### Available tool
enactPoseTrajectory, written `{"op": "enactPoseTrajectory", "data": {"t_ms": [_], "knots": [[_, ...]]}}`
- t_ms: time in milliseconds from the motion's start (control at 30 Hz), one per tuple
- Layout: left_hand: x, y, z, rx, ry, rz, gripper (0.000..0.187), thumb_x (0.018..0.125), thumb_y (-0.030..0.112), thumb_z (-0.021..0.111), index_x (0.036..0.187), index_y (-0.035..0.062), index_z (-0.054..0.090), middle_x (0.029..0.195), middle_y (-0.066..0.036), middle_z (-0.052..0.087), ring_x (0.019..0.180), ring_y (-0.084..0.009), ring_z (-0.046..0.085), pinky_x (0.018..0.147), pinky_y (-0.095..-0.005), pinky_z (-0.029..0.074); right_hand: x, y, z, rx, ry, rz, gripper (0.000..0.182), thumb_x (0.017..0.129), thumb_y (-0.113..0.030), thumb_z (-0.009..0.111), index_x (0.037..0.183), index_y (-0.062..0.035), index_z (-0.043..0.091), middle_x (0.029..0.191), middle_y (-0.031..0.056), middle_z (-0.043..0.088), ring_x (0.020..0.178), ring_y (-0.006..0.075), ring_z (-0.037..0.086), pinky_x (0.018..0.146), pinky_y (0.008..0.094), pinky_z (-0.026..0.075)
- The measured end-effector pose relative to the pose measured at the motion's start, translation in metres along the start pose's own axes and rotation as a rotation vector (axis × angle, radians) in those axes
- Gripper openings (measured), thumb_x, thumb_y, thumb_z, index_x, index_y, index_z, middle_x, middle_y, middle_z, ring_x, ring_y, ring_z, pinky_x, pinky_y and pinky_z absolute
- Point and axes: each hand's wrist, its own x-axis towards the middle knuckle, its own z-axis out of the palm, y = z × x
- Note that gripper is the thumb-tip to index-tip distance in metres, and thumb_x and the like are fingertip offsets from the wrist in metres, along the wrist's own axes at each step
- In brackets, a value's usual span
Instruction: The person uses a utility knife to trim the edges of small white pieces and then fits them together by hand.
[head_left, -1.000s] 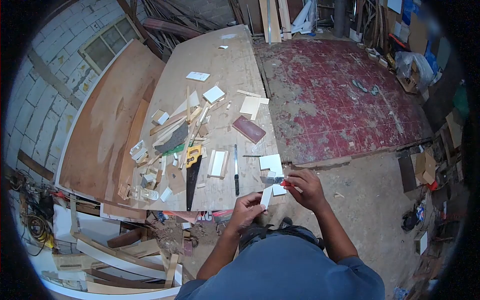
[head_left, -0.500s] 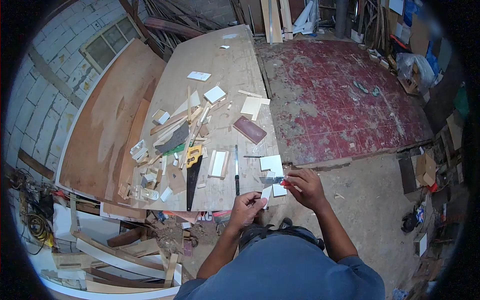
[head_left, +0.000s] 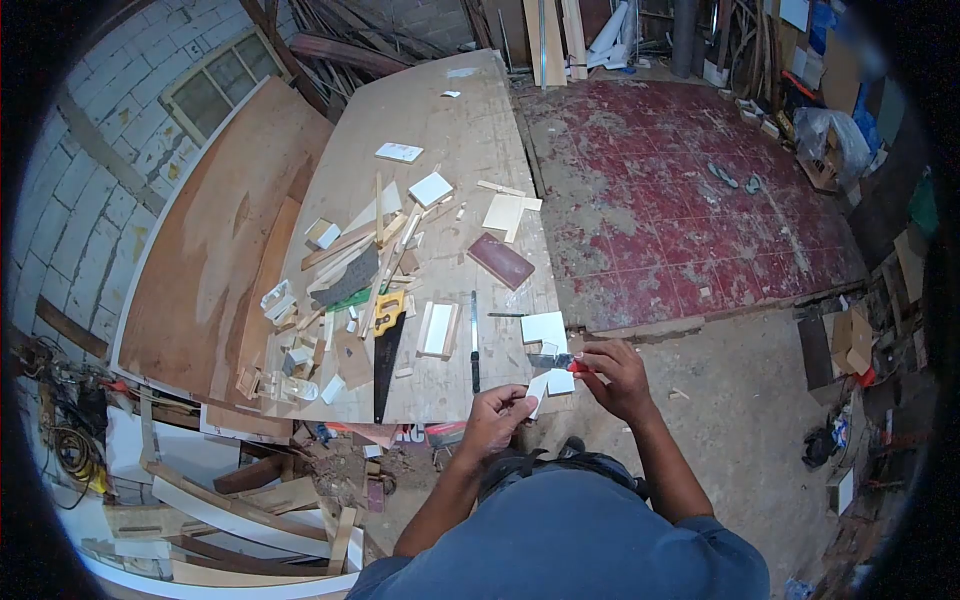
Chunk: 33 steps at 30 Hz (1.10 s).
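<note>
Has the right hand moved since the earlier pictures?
Barely. Set against the white square piece on the workbench, the right hand with its red-handled scraper sits about where it was; the small offset matches the whole view drifting.

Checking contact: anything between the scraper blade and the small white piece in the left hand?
Nothing visible. The scraper in the right hand sits right above the white piece held by the left hand.
</note>
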Motion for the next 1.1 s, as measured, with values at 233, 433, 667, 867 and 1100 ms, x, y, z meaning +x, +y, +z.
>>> {"op": "enactPoseTrajectory", "data": {"t_ms": [233,433,667,867,1100], "knots": [[-0.004,-0.004,-0.008,-0.073,0.009,0.016,0.024,0.090,0.017,0.067,0.102,-0.0047,0.067,0.085,-0.004,0.067,0.073,-0.0078,0.060,0.067,-0.0232,0.049,-0.010,0.019,0.003,0.245,0.215,0.247,0.018,0.084,-0.006,0.069,0.102,-0.0072,0.065,0.099,0.0085,0.066,0.087,0.0221,0.063,0.067,0.0303,0.049],[-0.017,-0.001,-0.035,-0.121,0.106,0.000,0.023,0.089,0.014,0.068,0.103,-0.0047,0.068,0.088,-0.007,0.068,0.075,-0.0103,0.062,0.069,-0.0245,0.051,-0.015,0.062,-0.038,0.063,0.436,0.437,0.014,0.085,-0.001,0.067,0.099,-0.0025,0.063,0.093,0.0094,0.064,0.079,0.0179,0.060,0.072,0.0277,0.047],[-0.012,0.000,-0.029,-0.119,0.061,0.011,0.028,0.088,0.019,0.070,0.103,-0.0037,0.066,0.084,-0.004,0.066,0.072,-0.0095,0.059,0.066,-0.0242,0.048,0.002,0.010,-0.014,0.154,0.083,0.186,0.023,0.079,0.002,0.072,0.100,-0.0026,0.063,0.097,0.0116,0.066,0.088,0.0233,0.064,0.074,0.0327,0.051],[-0.013,0.004,-0.027,0.121,0.089,0.067,0.025,0.090,0.015,0.068,0.107,-0.0035,0.067,0.086,-0.003,0.065,0.076,-0.0083,0.058,0.068,-0.0232,0.047,0.021,-0.017,0.002,0.167,0.052,0.032,0.027,0.077,-0.005,0.075,0.101,-0.0048,0.062,0.094,0.0117,0.067,0.084,0.0276,0.065,0.072,0.0359,0.051],[-0.014,0.007,-0.020,0.185,0.105,0.137,0.027,0.089,0.013,0.067,0.111,-0.0043,0.065,0.098,-0.005,0.064,0.084,-0.0092,0.057,0.071,-0.0230,0.047,0.013,-0.019,0.013,0.437,0.019,0.400,0.034,0.081,-0.006,0.074,0.112,-0.0034,0.059,0.091,0.0061,0.062,0.075,0.0130,0.058,0.065,0.0280,0.048]]}}
